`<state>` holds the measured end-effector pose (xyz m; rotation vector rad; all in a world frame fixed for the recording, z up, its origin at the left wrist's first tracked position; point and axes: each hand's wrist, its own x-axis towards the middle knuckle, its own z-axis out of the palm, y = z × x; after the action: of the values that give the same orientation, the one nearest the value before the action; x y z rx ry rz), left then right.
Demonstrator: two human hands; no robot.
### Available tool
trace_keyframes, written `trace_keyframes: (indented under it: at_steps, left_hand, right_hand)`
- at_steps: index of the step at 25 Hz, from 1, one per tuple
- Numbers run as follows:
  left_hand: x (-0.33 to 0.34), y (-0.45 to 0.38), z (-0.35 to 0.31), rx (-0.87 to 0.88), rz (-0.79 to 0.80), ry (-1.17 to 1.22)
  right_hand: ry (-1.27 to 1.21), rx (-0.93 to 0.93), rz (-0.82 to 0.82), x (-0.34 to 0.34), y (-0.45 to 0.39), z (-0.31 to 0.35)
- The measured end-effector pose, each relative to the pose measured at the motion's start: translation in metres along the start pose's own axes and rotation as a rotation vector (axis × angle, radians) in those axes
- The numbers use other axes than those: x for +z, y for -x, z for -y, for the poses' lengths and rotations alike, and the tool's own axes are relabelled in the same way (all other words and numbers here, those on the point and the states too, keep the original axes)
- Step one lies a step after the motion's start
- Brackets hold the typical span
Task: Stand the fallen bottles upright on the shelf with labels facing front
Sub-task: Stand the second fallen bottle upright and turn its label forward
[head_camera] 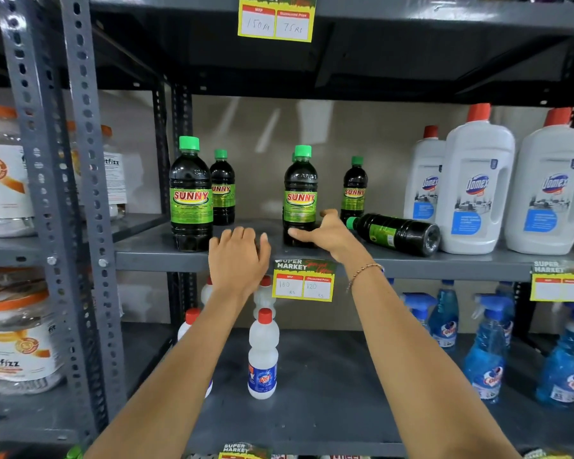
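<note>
Several dark Sunny bottles with green caps stand on the middle shelf [153, 251], labels to the front: one at front left [191, 193], one behind it [222, 190], one at front centre [300, 193], one at the back right [354, 190]. Another Sunny bottle [398, 233] lies on its side, its cap pointing left. My right hand [328, 235] is between the centre bottle and the fallen one, fingers spread, with its thumb touching the centre bottle's base. My left hand [237, 256] hovers palm down over the shelf's front edge and holds nothing.
Three big white Domex bottles [478, 187] stand just right of the fallen bottle. A price tag [304, 283] hangs from the shelf edge. Below are white red-capped bottles [262, 356] and blue spray bottles [484, 352]. Grey perforated posts [80, 193] and jars [4, 180] are at the left.
</note>
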<state>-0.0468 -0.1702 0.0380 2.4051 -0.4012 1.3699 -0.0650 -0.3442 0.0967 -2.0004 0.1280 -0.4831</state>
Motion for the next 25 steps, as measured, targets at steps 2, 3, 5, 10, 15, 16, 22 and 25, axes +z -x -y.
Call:
trace_keyframes:
  at_steps: [2, 3, 5, 10, 15, 16, 22, 25]
  left_hand:
    - [-0.005, -0.022, -0.005, 0.040, 0.154, 0.108]
    - [-0.003, -0.035, -0.006, 0.040, 0.265, 0.239]
    - [-0.005, -0.058, -0.012, -0.083, 0.616, 0.544]
    - [0.012, -0.069, -0.023, -0.151, 0.803, 0.841]
    - [0.014, -0.063, -0.023, -0.141, 0.684, 0.802]
    - [0.010, -0.061, -0.023, -0.140, 0.667, 0.798]
    - [-0.008, -0.047, -0.016, -0.144, 0.527, 0.816]
    - [-0.013, -0.040, -0.015, -0.151, 0.484, 0.843]
  right_hand:
    - [-0.081, 0.015, 0.045, -0.014, -0.002, -0.006]
    - [-0.116, 0.009, 0.048, -0.019, -0.003, -0.009]
    - [-0.183, 0.005, 0.032, -0.020, -0.002, -0.013]
    - [-0.208, -0.015, -0.010, -0.017, -0.005, -0.010]
    - [-0.237, -0.011, 0.008, -0.020, -0.002, -0.013]
    - [-0.241, -0.012, 0.021, -0.021, 0.000, -0.013]
    - [-0.255, -0.042, 0.117, -0.030, 0.019, -0.008]
    - [-0.269, -0.068, 0.141, -0.032, 0.026, -0.011]
